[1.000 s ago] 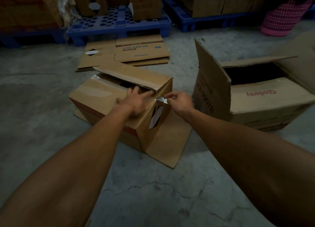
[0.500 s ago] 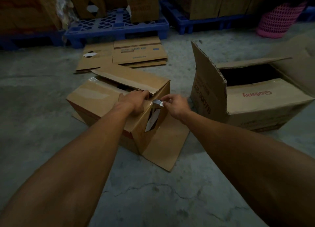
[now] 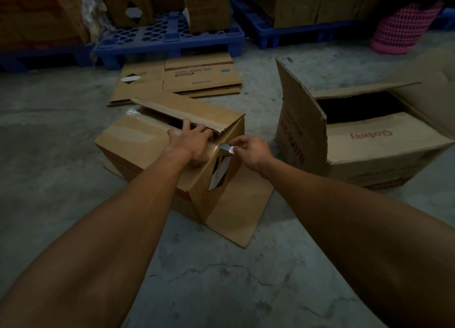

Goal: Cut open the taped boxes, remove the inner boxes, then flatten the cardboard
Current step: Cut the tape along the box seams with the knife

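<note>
A brown cardboard box [image 3: 138, 140] lies on the concrete floor in the middle, its far top flap [image 3: 187, 111] raised over a dark gap. My left hand [image 3: 192, 143] presses flat on the near top flap, fingertips at the gap's edge. My right hand [image 3: 253, 150] pinches a small shiny blade [image 3: 227, 147] at the box's taped top right edge, above a diamond-shaped hole with white showing inside. One side flap [image 3: 241, 212] lies open on the floor. What is inside the box stays hidden.
A larger open box [image 3: 369, 150] with red lettering stands to the right. Flattened cardboard [image 3: 202, 76] lies behind the middle box. Blue pallets [image 3: 167, 37] loaded with boxes line the back, and a pink basket [image 3: 403, 24] stands at the far right.
My left hand's fingers have stretched out along the top flap toward the gap. My right hand stays at the same taped edge with the blade.
</note>
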### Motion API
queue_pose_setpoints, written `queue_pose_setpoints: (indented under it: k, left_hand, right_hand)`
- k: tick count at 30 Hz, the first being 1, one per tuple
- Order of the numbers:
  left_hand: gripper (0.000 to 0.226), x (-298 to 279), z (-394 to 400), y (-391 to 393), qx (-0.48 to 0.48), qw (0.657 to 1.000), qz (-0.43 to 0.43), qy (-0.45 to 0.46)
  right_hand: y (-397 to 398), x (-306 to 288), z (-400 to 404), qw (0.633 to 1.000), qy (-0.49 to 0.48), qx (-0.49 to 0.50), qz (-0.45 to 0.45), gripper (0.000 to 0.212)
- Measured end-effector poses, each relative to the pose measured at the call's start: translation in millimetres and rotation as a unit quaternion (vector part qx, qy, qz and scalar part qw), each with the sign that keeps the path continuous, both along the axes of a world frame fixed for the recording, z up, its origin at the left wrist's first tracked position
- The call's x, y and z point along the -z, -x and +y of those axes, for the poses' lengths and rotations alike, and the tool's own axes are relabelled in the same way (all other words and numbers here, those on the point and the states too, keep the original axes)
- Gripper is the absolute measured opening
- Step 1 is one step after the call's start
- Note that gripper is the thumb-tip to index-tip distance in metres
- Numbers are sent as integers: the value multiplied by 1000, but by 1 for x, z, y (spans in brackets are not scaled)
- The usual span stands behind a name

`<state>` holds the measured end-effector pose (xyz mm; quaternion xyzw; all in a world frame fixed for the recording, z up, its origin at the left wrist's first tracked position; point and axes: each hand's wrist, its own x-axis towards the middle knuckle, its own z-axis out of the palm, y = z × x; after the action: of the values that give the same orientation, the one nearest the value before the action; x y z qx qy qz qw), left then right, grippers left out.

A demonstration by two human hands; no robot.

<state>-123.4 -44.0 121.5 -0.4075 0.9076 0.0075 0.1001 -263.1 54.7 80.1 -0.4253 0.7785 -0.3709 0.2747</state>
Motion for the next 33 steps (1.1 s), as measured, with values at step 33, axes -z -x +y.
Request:
queue_pose_setpoints:
  k: [33]
  left_hand:
    - [31, -42, -5, -35, 16, 966, 242, 88]
  right_hand:
    - [-43, -27, -28, 899, 23, 115, -422, 35]
